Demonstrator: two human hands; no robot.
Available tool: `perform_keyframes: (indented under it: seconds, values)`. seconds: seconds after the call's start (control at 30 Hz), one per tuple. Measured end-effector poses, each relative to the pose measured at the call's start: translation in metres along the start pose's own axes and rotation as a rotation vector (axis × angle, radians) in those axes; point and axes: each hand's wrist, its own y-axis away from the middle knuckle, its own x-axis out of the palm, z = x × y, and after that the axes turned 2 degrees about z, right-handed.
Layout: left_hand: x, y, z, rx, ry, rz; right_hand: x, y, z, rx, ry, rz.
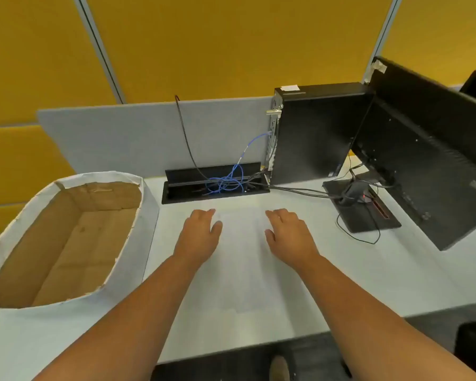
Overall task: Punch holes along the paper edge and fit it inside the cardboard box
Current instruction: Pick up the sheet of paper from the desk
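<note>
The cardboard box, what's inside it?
The cardboard box looks empty: only its bare brown floor and walls show. Its near wall hides a strip of floor. The paper lies on the desk.

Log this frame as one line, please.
left hand flat on paper | right hand flat on paper | cardboard box open, left

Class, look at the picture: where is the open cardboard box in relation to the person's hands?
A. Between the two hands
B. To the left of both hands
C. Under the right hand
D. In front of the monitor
B: the cardboard box stands on the desk left of the left hand and the right hand.
</note>
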Motion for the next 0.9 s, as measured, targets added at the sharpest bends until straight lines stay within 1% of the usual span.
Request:
perform_keyframes:
  seconds: [0.13, 0.27, 0.37, 0.43, 0.47, 0.5, 0.53, 0.57, 0.63, 0.67, 0.7, 0.77, 0.83, 0.9]
  values:
    - [0.028, -0.01, 0.022, -0.108, 0.045, 0.097, 0.03, -0.002, -0.014, 0.038, -0.082, 0.113]
    - [0.051, -0.022, 0.037, -0.237, 0.109, 0.147, 0.057, -0.014, -0.03, 0.062, -0.117, 0.232]
    - [0.068, -0.036, 0.048, -0.341, 0.083, 0.192, 0.073, -0.029, -0.04, 0.136, -0.248, 0.352]
    - [0.073, -0.042, 0.054, -0.403, 0.024, 0.213, 0.082, -0.035, -0.042, 0.116, -0.249, 0.39]
    - [0.077, -0.046, 0.057, -0.441, 0.003, 0.222, 0.093, -0.04, -0.046, 0.114, -0.212, 0.344]
    - [0.08, -0.048, 0.06, -0.476, -0.01, 0.23, 0.101, -0.047, -0.05, 0.119, -0.139, 0.282]
    - [0.084, -0.05, 0.06, -0.512, -0.018, 0.235, 0.105, -0.055, -0.053, 0.126, -0.05, 0.312]
    - [0.086, -0.051, 0.061, -0.535, -0.029, 0.226, 0.108, -0.061, -0.056, 0.165, 0.008, 0.357]
    - [0.089, -0.054, 0.063, -0.566, -0.051, 0.185, 0.109, -0.065, -0.058, 0.184, 0.067, 0.433]
    - [0.089, -0.056, 0.063, -0.582, -0.04, 0.16, 0.11, -0.066, -0.056, 0.151, 0.059, 0.406]
    - [0.09, -0.058, 0.064, -0.596, -0.015, 0.134, 0.113, -0.067, -0.057, 0.124, 0.038, 0.423]
    - [0.091, -0.063, 0.065, -0.635, 0.049, 0.101, 0.116, -0.069, -0.059, 0.146, -0.02, 0.451]
    - [0.09, -0.068, 0.067, -0.68, 0.115, 0.072, 0.119, -0.072, -0.06, 0.145, -0.029, 0.418]
    - [0.087, -0.072, 0.069, -0.68, 0.123, 0.056, 0.122, -0.075, -0.057, 0.143, -0.05, 0.437]
